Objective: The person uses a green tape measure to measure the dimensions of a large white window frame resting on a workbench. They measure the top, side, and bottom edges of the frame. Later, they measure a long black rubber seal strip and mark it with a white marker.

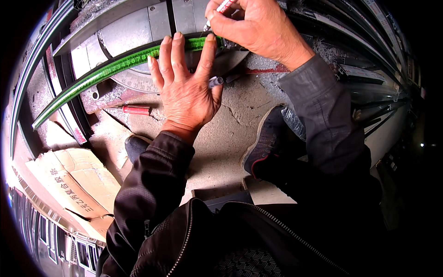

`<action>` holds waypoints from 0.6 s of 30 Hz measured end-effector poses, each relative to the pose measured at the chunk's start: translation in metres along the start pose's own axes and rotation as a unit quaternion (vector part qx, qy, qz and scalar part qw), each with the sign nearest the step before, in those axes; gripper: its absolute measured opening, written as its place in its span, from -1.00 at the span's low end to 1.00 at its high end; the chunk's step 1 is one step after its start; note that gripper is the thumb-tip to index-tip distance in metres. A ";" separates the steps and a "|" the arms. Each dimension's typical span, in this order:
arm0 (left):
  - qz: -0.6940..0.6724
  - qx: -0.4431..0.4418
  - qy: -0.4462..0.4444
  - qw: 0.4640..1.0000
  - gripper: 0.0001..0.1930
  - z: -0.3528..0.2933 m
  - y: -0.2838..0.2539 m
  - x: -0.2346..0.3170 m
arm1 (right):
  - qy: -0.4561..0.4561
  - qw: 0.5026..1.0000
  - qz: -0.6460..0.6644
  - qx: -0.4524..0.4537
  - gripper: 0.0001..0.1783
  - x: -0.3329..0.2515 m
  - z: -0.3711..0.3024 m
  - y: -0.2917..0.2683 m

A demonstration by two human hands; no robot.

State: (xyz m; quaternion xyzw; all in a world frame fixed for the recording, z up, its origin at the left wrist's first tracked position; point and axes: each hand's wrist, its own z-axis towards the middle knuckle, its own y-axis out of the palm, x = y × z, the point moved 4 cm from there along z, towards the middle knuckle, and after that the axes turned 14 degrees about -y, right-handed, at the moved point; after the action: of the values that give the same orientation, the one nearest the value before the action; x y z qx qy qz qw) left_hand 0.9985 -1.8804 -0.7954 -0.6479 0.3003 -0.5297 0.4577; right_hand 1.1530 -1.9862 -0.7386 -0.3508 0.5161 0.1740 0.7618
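Observation:
My left hand (187, 87) lies palm down, its fingers stretched over a green measuring tape blade (110, 69), pressing it along a dark bar on the saw table. A short grey hollow cylinder (215, 82), apparently a marker cap, sticks out between its thumb and forefinger. My right hand (251, 27) is closed around a white marker pen (224, 6) with red print. The pen's tip points down at the bar, just beyond my left fingertips. Beneath the tape, the metal saw table (131, 25) carries a curved angle scale (134, 79).
A red-handled screwdriver (136, 110) lies on the floor nearby. Flattened cardboard (76, 184) is at the lower left. Long metal profiles (39, 51) run along the left; more profiles (364, 37) spread at the right. Metal shavings (272, 78) litter the ground beside my shoe (265, 138).

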 end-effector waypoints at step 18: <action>-0.002 -0.001 -0.004 1.000 -0.23 0.000 0.000 0.000 | 0.055 0.998 0.001 -0.012 -0.87 -0.008 0.004 0.001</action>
State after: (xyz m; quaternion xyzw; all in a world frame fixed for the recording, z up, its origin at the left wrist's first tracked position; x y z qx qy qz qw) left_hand 0.9985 -1.8802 -0.7959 -0.6512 0.2977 -0.5274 0.4573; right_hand 1.1522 -1.9819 -0.7304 -0.3681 0.5555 0.1616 0.7279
